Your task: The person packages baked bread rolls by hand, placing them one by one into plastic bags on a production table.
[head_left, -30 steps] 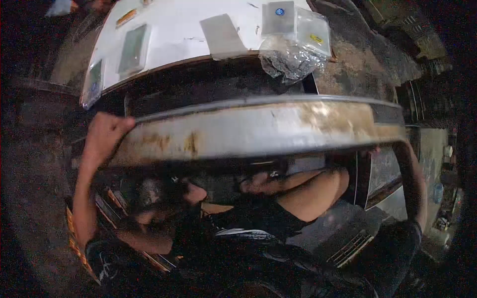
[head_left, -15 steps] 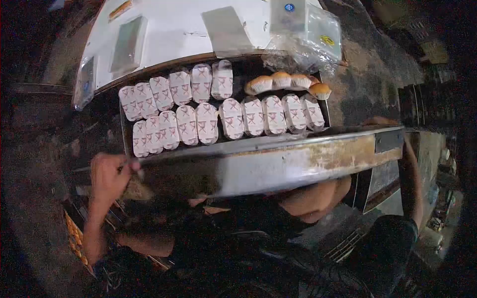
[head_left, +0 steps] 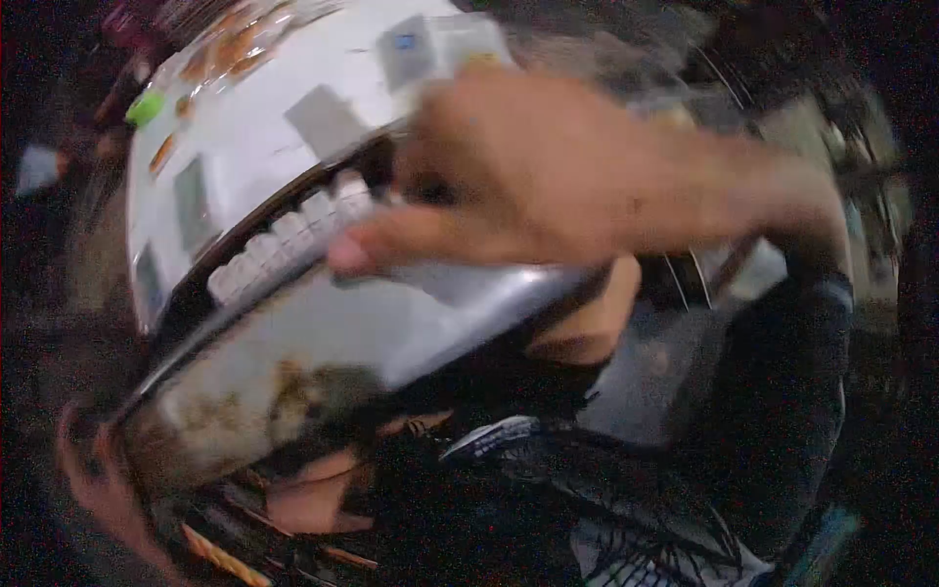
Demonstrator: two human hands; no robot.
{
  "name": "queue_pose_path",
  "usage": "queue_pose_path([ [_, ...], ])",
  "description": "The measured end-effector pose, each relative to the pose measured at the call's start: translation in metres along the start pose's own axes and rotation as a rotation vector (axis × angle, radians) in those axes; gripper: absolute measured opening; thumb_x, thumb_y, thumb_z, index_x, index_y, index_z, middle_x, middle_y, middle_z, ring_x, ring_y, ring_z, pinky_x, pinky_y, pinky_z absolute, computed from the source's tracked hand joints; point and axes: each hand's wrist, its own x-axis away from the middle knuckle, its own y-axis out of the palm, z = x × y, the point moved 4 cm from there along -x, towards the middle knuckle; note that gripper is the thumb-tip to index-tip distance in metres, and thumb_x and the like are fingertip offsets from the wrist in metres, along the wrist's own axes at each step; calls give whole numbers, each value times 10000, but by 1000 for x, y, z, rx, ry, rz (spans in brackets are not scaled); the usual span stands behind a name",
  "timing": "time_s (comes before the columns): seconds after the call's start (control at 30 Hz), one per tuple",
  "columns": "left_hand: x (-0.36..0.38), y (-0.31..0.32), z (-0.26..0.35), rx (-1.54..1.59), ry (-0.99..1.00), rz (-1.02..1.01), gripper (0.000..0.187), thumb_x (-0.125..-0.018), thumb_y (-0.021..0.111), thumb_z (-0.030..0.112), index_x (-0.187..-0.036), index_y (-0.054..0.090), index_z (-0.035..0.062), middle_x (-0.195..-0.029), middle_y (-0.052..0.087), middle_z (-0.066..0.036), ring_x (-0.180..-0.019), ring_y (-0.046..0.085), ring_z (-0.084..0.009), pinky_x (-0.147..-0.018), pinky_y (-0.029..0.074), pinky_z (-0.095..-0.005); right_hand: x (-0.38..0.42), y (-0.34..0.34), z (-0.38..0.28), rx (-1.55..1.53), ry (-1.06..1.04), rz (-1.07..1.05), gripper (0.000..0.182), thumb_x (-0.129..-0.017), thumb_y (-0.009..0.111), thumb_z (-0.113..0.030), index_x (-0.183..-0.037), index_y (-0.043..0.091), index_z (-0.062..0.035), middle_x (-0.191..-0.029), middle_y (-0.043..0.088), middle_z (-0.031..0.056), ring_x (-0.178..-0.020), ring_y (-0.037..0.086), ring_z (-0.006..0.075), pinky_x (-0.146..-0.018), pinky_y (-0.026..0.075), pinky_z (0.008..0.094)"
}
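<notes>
A long metal tray [head_left: 284,357] slants from lower left to upper right, its near side stained brown. White wrapped items [head_left: 279,245] stand in a row inside it, blurred. My left hand [head_left: 98,474], smeared at the lower left, is wrapped round the tray's left end. My right hand [head_left: 509,166] looms large over the right part of the tray, thumb stretched left across the rim and apart from the curled fingers. No object shows between them. The small cakes and the tray's right end are hidden.
Beyond the tray lies a white table [head_left: 254,117] with flat clear packets [head_left: 328,122], brown pieces in plastic and a green object [head_left: 145,109]. A bare limb [head_left: 587,318] shows beneath the tray. Golden baked goods [head_left: 225,558] are at the lower left.
The view has swung, and the tray now tilts with its left end lower. My right hand has come from the tray's right end to in front of it. My left hand appears lower and farther left.
</notes>
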Motion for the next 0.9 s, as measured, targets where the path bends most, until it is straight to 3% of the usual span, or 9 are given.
queue_pose_path([
  [0.03,38,60,19,169,93,-625,287,-790,483,197,-1013,466,17,-974,498,-115,-868,487,-194,-763,389,-300,13,-14,3,-3,11,45,563,-708,531,-534,-628,600,19,-504,509,198,-477,535,297,-481,426,368],
  [0.1,90,107,55,224,204,-952,311,-785,486,206,-1030,459,17,-987,497,-119,-877,488,-201,-769,391,-303,47,-36,12,-53,98,128,510,-708,552,-485,-632,596,17,-513,521,160,-473,535,233,-482,421,332],
  [0.27,55,130,40,784,-194,-735,371,-773,493,229,-1071,440,15,-1020,495,-128,-900,493,-219,-785,397,-309,157,-75,47,-290,287,359,218,-754,607,-219,-680,577,-16,-587,555,46,-522,511,99,-536,425,227],
  [0.33,48,156,44,1039,-349,-726,395,-768,496,238,-1087,432,14,-1033,494,-132,-909,495,-226,-791,400,-312,228,-55,83,334,116,505,337,-748,590,-325,-629,503,-22,-582,476,47,-573,477,170,-585,383,294],
  [0.5,19,211,58,1433,-554,-781,457,-755,503,261,-1128,413,13,-1066,492,-142,-933,499,-244,-807,405,-318,325,45,146,776,-140,759,454,-730,544,-467,-576,435,-54,-513,358,54,-432,403,221,-417,310,309],
  [0.67,55,257,155,1521,-779,-889,458,-744,510,307,-1080,459,0,-932,555,-135,-796,551,-239,-698,455,-339,443,113,214,399,640,425,278,-724,594,-266,-835,556,-13,-867,561,128,-838,529,287,-773,404,328],
  [0.7,52,274,161,1458,-554,-892,479,-720,542,283,-1093,434,1,-920,550,-132,-782,549,-225,-686,457,-326,444,112,206,301,796,461,307,-747,569,-223,-974,548,-17,-1012,547,136,-977,500,288,-865,352,337],
  [0.8,93,316,214,1487,-566,-761,413,-710,596,130,-1070,416,40,-824,497,-36,-745,503,-165,-675,431,-305,392,79,145,-278,908,624,412,-755,567,-258,-1079,503,-11,-1069,529,150,-1038,476,251,-902,328,333],
  [0.9,155,354,271,1506,-659,-788,517,-671,639,37,-1111,368,55,-953,489,-60,-872,469,-170,-760,399,-297,334,94,125,-742,798,336,620,-706,606,-363,-1170,410,-2,-1061,519,175,-1006,490,247,-863,359,351],
])
